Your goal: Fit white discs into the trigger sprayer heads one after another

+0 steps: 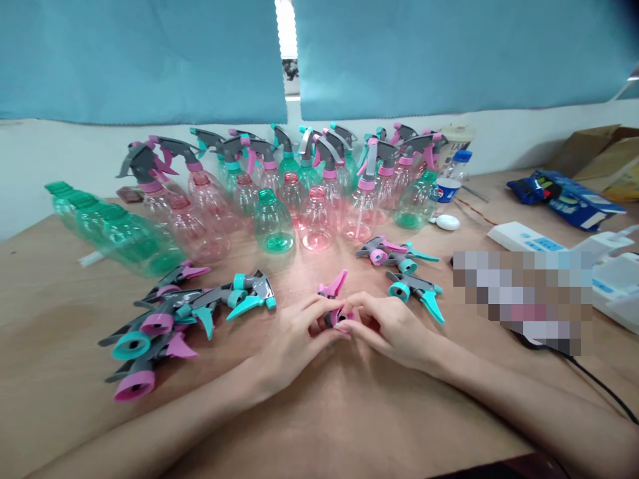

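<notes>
Both of my hands meet over the table around one pink and grey trigger spray head. My left hand is closed on its body from the left, and the fingers hide much of it. Thumb and fingers of my right hand pinch the pink collar, whose dark opening faces me. To the left lies a pile of loose spray heads in pink, turquoise and grey. A few more loose spray heads lie just beyond my right hand. Straight ahead stand open bottles, a green one and a pink one.
Behind are several bottles with spray heads fitted. Green bottles lean at the left. On the right are a Pepsi bottle, a white oval object, a blue packet, a power strip and a cardboard box.
</notes>
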A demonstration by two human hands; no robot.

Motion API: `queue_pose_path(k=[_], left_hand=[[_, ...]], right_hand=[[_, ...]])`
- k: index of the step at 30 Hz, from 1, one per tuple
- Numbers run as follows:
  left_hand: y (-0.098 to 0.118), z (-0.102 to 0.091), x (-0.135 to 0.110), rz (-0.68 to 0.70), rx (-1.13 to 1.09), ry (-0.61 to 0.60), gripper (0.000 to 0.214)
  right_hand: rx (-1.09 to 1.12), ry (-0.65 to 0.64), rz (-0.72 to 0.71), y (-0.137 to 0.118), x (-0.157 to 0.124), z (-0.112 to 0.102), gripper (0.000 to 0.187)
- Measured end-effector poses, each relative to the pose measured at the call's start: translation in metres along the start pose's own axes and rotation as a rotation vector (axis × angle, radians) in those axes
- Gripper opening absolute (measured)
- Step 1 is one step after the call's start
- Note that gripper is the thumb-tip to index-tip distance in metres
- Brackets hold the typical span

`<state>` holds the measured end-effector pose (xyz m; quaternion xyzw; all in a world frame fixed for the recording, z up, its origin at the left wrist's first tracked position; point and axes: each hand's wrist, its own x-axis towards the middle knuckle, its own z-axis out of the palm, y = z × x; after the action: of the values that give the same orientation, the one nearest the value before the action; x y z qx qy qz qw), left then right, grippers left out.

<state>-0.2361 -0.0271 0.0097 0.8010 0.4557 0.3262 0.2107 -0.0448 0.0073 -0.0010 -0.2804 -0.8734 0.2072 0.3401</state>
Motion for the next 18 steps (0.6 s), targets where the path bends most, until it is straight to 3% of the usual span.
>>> queue_pose_path(k=[18], left_hand=[[0.0,-0.0012,0.0017,-0.023,0.003,-0.016,0.023]], right_hand=[[-0.025,-0.085,-0.02,-0.0018,0.0041,-0.0084,0.02]])
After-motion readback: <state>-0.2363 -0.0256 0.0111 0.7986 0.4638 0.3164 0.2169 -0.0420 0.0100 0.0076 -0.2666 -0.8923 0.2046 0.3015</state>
